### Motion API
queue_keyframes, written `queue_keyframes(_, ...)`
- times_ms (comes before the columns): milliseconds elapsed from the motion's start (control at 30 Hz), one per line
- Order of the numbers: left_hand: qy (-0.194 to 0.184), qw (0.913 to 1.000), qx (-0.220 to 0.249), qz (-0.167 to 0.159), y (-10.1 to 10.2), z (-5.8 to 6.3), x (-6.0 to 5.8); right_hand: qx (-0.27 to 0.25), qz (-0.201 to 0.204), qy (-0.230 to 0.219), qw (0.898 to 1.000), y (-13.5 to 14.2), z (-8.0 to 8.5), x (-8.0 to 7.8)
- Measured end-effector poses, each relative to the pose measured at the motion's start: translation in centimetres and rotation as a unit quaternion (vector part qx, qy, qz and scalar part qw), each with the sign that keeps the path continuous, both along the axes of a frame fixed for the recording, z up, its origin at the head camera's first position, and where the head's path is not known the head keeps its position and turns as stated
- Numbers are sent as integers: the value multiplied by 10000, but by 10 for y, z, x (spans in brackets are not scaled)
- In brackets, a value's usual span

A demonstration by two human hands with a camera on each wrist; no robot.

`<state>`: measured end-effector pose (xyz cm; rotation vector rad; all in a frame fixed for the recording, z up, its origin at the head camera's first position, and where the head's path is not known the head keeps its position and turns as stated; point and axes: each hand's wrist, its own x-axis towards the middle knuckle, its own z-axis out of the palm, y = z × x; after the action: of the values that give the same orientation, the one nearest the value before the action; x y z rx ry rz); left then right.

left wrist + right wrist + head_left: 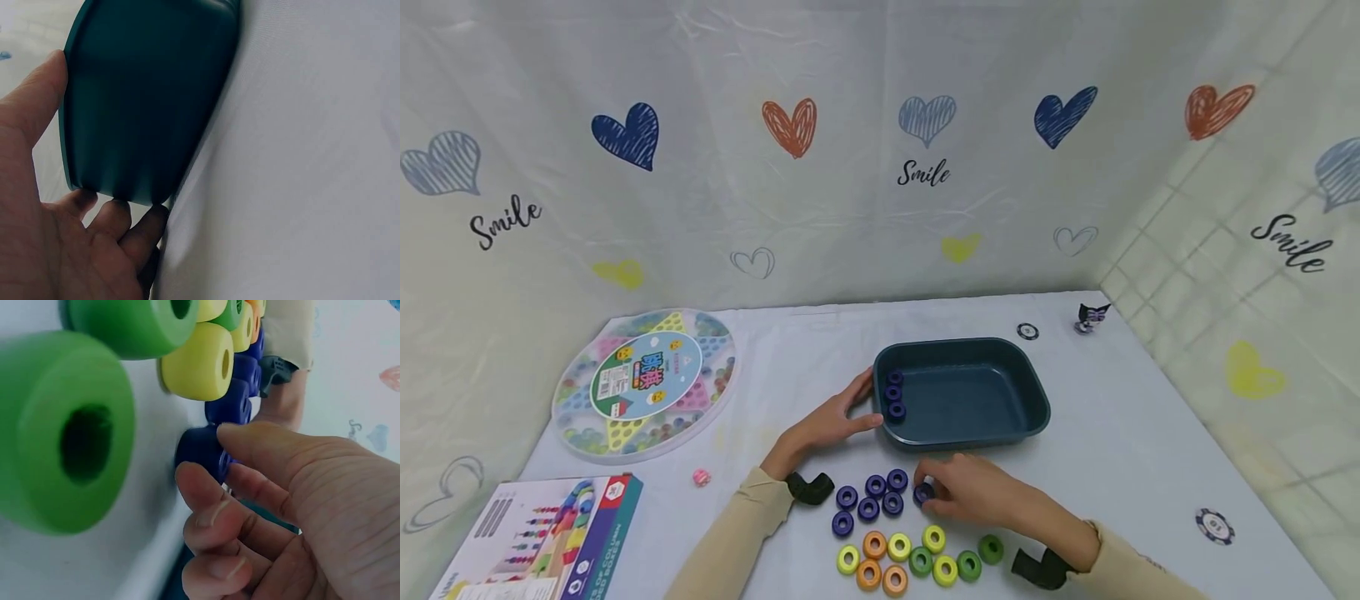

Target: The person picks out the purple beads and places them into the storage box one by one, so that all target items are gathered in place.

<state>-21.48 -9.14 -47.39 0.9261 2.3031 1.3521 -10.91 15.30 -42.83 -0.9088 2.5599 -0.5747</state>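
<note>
My left hand (pixel 831 421) rests against the left end of a dark teal tray (pixel 970 437), thumb and fingers spread along its outer wall. The left wrist view shows the thumb near the rim and the fingertips touching the wall. Inside the tray, several dark purple ring beads (pixel 893 392) line the left end. In front of it, my right hand (pixel 977 492) pinches another dark purple bead (pixel 203 453) between thumb and finger, at table level. More purple beads (pixel 868 509) lie to its left. Nearer me are orange beads (pixel 874 545), yellow beads (pixel 898 547) and green beads (pixel 969 566).
A round Chinese checkers set (pixel 715 392) and an abacus toy box (pixel 512 533) lie on the left. A small pink object (pixel 702 477) is beside the left arm. Poker-chip-like discs (pixel 1215 527) and a small black figurine (pixel 1092 317) are on the right.
</note>
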Motion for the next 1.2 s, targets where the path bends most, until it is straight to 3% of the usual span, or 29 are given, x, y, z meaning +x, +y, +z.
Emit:
queue_keyframes(133, -24, 10000, -47, -84, 0, 18, 8, -166, -58, -397, 9991, 6, -4, 0)
queue_keyframes(300, 22, 9999, 15, -103, -1, 18, 7, -598, -50, -941, 9938, 20, -11, -3)
queue_keyframes(433, 23, 9999, 52, -115, -1, 17, 6, -834, -37, -1129, 9901, 27, -13, -6)
queue_keyframes(667, -62, 9999, -2, -146, -1, 16, 6, -894, -65, -1293, 9875, 31, 1, -7)
queue_keyframes(900, -80, 9999, 13, -109, 0, 18, 5, -866, -47, -1048, 9907, 36, 31, -20)
queue_keyframes(1200, -114, 9999, -37, -94, 1, 22, 7, -821, -33, -548, 9951, 39, 54, -59)
